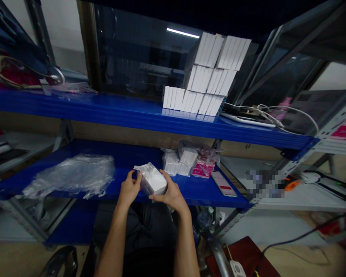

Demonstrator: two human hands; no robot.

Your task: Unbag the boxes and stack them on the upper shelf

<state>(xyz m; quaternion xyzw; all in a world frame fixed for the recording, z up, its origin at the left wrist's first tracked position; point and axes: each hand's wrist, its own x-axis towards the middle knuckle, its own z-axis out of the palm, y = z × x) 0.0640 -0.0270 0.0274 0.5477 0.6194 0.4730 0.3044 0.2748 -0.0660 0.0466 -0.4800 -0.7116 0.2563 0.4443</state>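
Note:
Between my two hands is a white box-shaped pack [153, 179] in clear plastic wrap, held tilted above the front part of the lower blue shelf [127, 154]. My left hand [130, 189] grips its left side, thumb near the top edge. My right hand [173, 194] is closed round the right side and lower corner. Behind it on the shelf sit white wrapped packs [177, 163] and a pink pack [203, 169] in plastic. To the left lies a heap of clear plastic bags [75, 175].
White boxes [206, 77] are stacked on the upper blue shelf [118, 111]. A phone [223, 184] lies at the lower shelf's right end. White cables [279, 121] and a tablet-like device [248, 118] rest above. A metal upright [276, 181] borders the right.

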